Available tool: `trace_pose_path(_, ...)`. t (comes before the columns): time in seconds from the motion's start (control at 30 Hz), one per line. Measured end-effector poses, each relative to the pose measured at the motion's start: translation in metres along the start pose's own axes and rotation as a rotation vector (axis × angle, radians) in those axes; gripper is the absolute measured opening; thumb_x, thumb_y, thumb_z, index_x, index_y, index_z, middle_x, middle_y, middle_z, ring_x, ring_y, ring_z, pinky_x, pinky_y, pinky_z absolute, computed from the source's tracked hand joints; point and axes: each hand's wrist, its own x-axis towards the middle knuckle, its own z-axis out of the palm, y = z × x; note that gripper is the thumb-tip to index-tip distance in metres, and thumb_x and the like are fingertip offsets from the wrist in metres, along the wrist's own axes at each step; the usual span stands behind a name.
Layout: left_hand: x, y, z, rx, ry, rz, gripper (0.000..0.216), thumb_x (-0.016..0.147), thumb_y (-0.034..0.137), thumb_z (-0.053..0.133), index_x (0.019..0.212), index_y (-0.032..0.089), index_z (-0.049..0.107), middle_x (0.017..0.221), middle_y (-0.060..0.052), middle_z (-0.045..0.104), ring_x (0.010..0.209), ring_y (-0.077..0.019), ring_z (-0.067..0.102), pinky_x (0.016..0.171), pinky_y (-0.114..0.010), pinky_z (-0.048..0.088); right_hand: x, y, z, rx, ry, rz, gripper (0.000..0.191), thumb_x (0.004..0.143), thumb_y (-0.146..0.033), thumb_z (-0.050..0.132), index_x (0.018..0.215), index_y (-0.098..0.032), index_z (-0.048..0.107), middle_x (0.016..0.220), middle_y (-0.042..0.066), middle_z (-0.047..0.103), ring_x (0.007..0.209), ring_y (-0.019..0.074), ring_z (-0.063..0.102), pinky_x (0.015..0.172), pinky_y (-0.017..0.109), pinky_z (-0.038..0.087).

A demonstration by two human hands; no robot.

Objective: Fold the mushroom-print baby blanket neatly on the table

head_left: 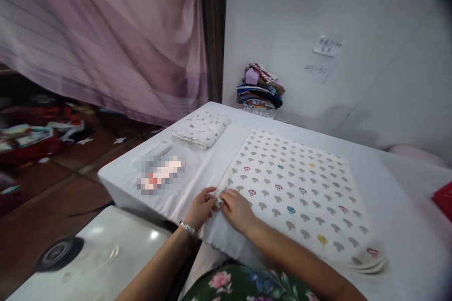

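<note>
A white cloth (293, 188) with grey and a few coloured mushroom prints lies spread flat, in layers at its near right corner. My left hand (202, 208), with a metal bracelet on the wrist, is at the cloth's left edge, its fingers curled in on the edge. Beside it my right hand (237, 209) pinches the same edge, thumb and fingers closed. The two hands almost touch. What lies exactly between the fingertips is partly hidden.
A folded printed cloth (202, 129) lies at the table's (120, 171) far left, near a blurred-out item (160, 175). Folded clothes (260, 89) are stacked by the wall. A pale glossy surface (102, 254) with a dark round part stands at lower left. A pink curtain (141, 33) hangs behind.
</note>
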Motion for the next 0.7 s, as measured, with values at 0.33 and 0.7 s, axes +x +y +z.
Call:
trace_pose_path(0.33, 0.005, 0.005, -0.003, 0.156, -0.021, 0.051, 0.057, 0.057, 0.050, 0.060, 0.101, 0.015, 0.052, 0.059, 0.004, 0.053, 0.044, -0.0117, 0.049, 0.035, -0.021, 0.033, -0.023, 0.008, -0.026, 0.118, 0.006, 0.013, 0.020, 0.078, -0.018, 0.054, 0.098, -0.020, 0.059, 0.096, 0.003, 0.060, 0.093, 0.0152, 0.052, 0.083, 0.027, 0.041)
trace_pose_path(0.7, 0.023, -0.015, 0.000, 0.433, 0.100, 0.138, 0.063, 0.061, 0.070, 0.039, 0.102, 0.025, 0.054, 0.061, 0.003, 0.055, 0.041, -0.0138, 0.048, 0.036, -0.025, 0.036, -0.224, 0.073, -0.134, -0.338, 0.383, 0.504, 0.022, 0.086, -0.021, 0.044, 0.092, -0.021, 0.065, 0.098, 0.008, 0.063, 0.094, 0.0215, 0.056, 0.085, 0.040, 0.045)
